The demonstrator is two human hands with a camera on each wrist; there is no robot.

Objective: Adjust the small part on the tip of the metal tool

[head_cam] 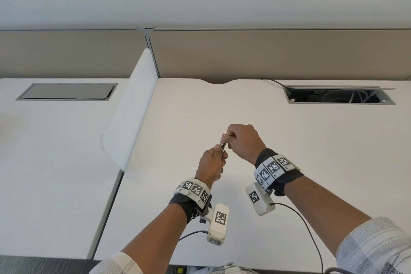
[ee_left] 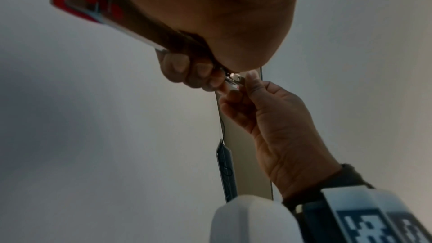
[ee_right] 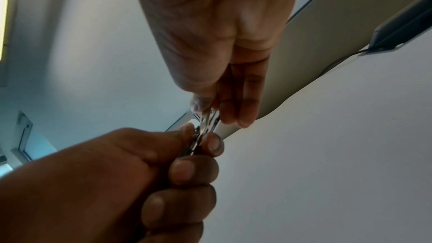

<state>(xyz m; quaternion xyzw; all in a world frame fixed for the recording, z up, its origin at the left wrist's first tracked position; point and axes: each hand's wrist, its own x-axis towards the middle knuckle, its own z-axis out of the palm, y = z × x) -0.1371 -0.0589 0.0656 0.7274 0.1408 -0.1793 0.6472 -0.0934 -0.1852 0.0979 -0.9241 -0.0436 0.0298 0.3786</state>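
Silver metal clip point(head_cam: 223, 145); white desk point(head_cam: 289, 140)

2 hands: the left hand point(head_cam: 210, 165) and the right hand point(head_cam: 243, 141). between them 1 small metal piece point(head_cam: 223, 145). 2 wristbands with black-and-white markers, 1 per wrist point(head_cam: 194, 190) point(head_cam: 274, 168). 2 white wrist cameras point(head_cam: 219, 223) point(head_cam: 259, 200). 2 desks, 1 white divider point(head_cam: 131, 109) between them, and 2 cable hatches point(head_cam: 66, 91) point(head_cam: 340, 95).
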